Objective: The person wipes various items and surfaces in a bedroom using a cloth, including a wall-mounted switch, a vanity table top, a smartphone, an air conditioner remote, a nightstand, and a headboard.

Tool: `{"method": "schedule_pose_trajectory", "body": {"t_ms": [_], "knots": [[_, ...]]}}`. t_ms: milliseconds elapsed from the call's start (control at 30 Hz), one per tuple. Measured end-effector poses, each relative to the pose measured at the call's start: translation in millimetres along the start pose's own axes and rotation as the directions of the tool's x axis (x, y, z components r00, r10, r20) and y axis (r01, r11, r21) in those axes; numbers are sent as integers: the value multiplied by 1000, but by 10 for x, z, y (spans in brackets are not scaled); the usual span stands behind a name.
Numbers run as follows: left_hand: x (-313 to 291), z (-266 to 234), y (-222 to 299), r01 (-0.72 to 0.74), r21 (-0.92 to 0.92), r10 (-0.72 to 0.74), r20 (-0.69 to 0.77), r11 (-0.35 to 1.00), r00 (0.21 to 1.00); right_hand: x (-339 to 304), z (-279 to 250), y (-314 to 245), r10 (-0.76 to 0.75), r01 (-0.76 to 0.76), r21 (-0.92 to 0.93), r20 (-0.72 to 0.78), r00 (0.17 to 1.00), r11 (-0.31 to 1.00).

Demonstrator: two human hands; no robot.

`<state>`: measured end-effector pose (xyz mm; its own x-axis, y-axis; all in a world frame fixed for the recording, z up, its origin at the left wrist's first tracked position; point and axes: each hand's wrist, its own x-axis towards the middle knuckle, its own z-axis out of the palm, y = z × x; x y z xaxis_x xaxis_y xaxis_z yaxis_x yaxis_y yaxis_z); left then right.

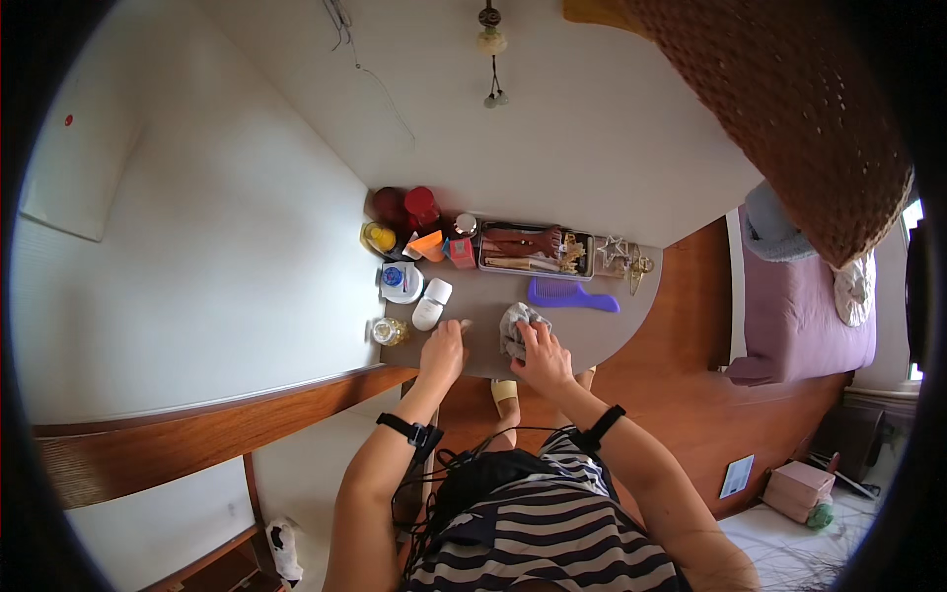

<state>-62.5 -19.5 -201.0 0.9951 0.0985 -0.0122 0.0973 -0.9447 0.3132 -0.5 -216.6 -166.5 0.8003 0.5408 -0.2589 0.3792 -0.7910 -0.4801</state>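
Note:
My right hand presses a crumpled grey cloth against the shelf top, its fingers bent over the fabric. To its left, my left hand is closed at the shelf's near edge. A small pale thing shows at its fingertips, too small to name. Just beyond this hand a white bottle lies on its side. A purple comb with a handle lies past the cloth, to the right.
A tray of hair clips and brushes stands along the wall. Left of it are a red-lidded jar, a small pink box, a white container and a glass jar. A woven brown hanging droops at upper right.

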Motion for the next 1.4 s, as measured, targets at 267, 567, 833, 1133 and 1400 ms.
{"method": "schedule_pose_trajectory", "body": {"t_ms": [267,567,833,1133,1400], "knots": [[199,-107,-208,141,-45,-148,-306,989,940,426,60,-304,-13,13,-13,1,1000,1000],[129,135,-233,201,88,-163,-320,976,933,617,99,-250,-320,360,-96,290,902,928],[147,-145,-73,402,-176,-417,-60,899,907,980,154,-419,-149,149,100,-11,989,984],[-82,102,-292,262,-102,-277,-186,960,943,1144,256,-460,-285,265,129,176,942,956],[-455,-767,-100,404,-430,-381,144,807,913,1129,320,-843,-252,257,-13,143,957,966]]}}
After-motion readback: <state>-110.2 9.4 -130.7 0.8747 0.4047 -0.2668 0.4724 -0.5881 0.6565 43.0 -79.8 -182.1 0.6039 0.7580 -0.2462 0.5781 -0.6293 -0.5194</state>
